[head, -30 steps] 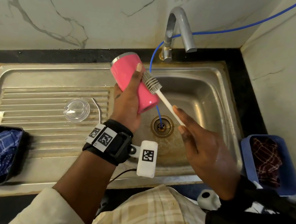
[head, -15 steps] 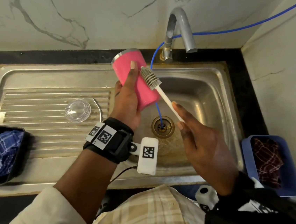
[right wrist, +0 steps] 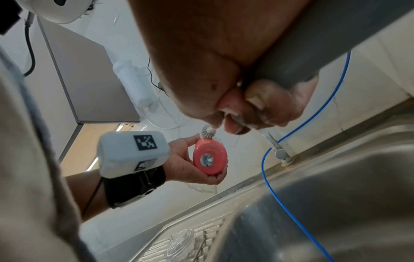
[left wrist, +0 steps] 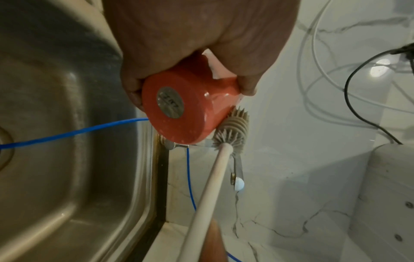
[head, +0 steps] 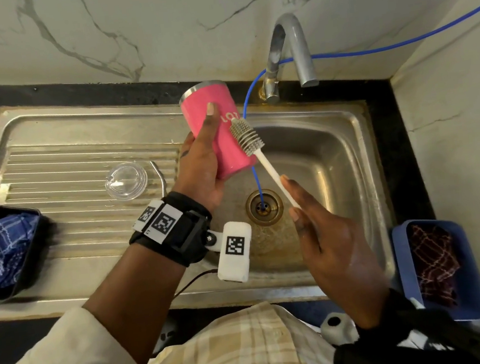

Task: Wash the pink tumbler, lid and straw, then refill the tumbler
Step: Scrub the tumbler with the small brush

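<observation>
marble wall behind, steel sink (head: 356, 140) w/ ribbed drainboard on its left, tap (head: 293, 48) at 12 o'clock, not running that i can see. thin blue hose (head: 255, 180) drops into the drain.

left hand (head: 201, 168) grips the pink tumbler (head: 210, 110) over the basin, thumb up the side, fingers wrapped round the back; mouth tilted away toward 11 o'clock, base toward the person. right hand (head: 331, 249) holds the white handle of the bottle brush (head: 246, 136); from the head view the fingers look nearly straight, but the right wrist view shows fingertips pinching the handle. brush head lies against the tumbler's outer wall, at 3 o'clock of it, touching.

clear lid (head: 126, 180) and bent metal straw (head: 159, 175) lie on the drainboard at 9 o'clock of the tumbler, just beside each other, not yet washed as far as i can judge.

step in hand: scrubbing the outside. to do it well: keep the left grip firm, the wall is prob slippery; rotate the tumbler bit by bit so the brush covers the whole wall incl. under the thumb; run strokes rim to base; keep it over the basin. inside can't be seen, so can't tell if it's been scrubbed. rinse, lid, straw, refill all remain.
</observation>
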The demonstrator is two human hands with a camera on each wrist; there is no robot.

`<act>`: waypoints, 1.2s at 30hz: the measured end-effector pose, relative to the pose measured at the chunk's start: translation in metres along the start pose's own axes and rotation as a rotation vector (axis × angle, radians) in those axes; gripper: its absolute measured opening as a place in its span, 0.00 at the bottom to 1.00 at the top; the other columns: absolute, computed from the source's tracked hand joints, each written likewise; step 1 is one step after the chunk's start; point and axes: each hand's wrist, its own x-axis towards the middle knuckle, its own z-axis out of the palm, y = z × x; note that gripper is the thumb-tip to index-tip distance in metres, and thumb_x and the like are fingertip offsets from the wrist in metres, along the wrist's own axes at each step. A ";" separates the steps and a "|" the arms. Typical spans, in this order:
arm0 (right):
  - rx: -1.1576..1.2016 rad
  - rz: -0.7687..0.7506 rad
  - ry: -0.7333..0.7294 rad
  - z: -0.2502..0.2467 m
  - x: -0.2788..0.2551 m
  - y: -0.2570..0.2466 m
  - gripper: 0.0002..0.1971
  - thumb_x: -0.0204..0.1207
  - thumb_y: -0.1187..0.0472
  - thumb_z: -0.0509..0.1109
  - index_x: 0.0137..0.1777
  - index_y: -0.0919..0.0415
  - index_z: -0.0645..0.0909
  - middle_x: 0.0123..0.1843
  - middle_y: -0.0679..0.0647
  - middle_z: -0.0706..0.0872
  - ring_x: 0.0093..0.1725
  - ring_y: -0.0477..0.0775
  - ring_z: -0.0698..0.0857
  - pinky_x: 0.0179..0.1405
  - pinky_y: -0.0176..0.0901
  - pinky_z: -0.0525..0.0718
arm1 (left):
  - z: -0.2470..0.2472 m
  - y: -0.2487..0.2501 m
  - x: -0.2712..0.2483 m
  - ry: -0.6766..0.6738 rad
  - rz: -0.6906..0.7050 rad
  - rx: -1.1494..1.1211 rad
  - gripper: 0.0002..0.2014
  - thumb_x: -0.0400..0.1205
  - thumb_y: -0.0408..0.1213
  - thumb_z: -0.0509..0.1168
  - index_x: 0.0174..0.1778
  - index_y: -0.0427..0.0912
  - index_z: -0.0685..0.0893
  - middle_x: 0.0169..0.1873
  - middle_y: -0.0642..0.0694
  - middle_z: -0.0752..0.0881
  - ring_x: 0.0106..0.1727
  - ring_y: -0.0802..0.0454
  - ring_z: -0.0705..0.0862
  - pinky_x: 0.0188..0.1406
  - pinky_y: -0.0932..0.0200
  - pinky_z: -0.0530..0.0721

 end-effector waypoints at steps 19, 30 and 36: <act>-0.004 0.009 -0.035 0.000 -0.011 0.002 0.26 0.91 0.50 0.62 0.89 0.35 0.69 0.25 0.40 0.65 0.23 0.44 0.72 0.29 0.28 0.65 | -0.008 0.005 0.000 0.042 0.021 -0.029 0.31 0.84 0.55 0.73 0.78 0.40 0.79 0.64 0.36 0.92 0.62 0.38 0.93 0.58 0.36 0.92; -0.030 -0.010 -0.037 0.001 -0.003 -0.001 0.26 0.91 0.47 0.59 0.89 0.33 0.67 0.25 0.41 0.65 0.22 0.43 0.69 0.29 0.34 0.68 | -0.009 0.004 -0.003 0.014 0.028 -0.008 0.35 0.80 0.57 0.74 0.78 0.40 0.79 0.65 0.35 0.91 0.64 0.37 0.92 0.57 0.35 0.92; -0.013 0.026 -0.018 0.000 0.003 -0.001 0.27 0.92 0.50 0.61 0.89 0.33 0.67 0.23 0.43 0.66 0.21 0.45 0.71 0.26 0.34 0.67 | -0.005 0.000 -0.008 -0.029 0.037 0.021 0.25 0.89 0.51 0.68 0.78 0.40 0.79 0.65 0.34 0.91 0.64 0.37 0.92 0.52 0.39 0.94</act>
